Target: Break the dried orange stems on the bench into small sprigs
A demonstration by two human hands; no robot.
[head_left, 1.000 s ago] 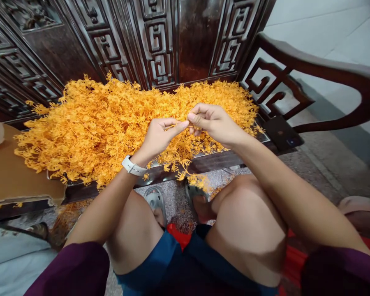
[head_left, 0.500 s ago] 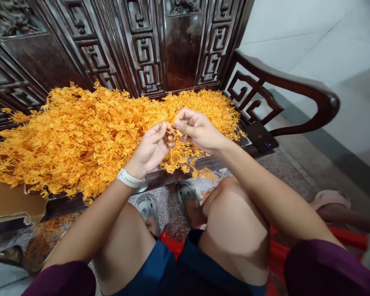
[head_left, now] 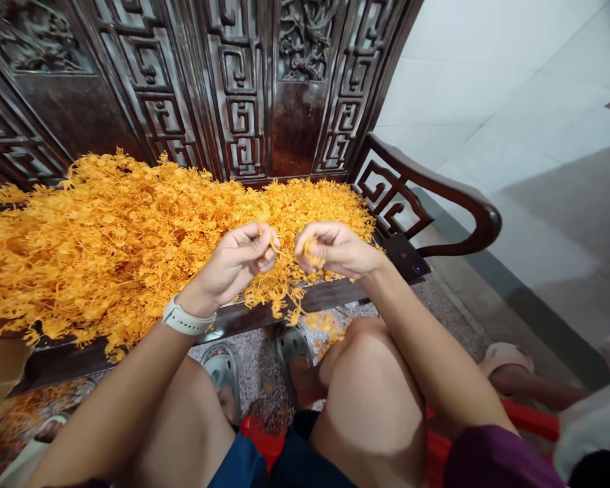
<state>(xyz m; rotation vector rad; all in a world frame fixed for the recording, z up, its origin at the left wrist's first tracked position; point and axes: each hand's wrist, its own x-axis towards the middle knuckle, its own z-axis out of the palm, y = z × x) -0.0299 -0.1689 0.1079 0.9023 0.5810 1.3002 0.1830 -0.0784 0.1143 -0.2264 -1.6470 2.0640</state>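
A large heap of orange artificial-looking flower sprigs lies along the seat of a carved dark wooden bench. My left hand, with a white band on its wrist, pinches a thin orange stem between thumb and fingers. Just to its right, my right hand is closed around an orange flower piece. A small gap separates the two hands. Both are held above the front edge of the bench, in front of the heap. Below them, a few orange sprigs hang over the seat edge.
A dark phone-like slab lies at the right end of the seat, beside the curved armrest. Torn cardboard stands at the left. Orange scraps litter the floor. A red stool is under me; another person's foot is at the right.
My hands have moved from touching to slightly apart, and an orange flower piece now shows in the right hand. The view has shifted, so the bench appears lower and its armrest further left.
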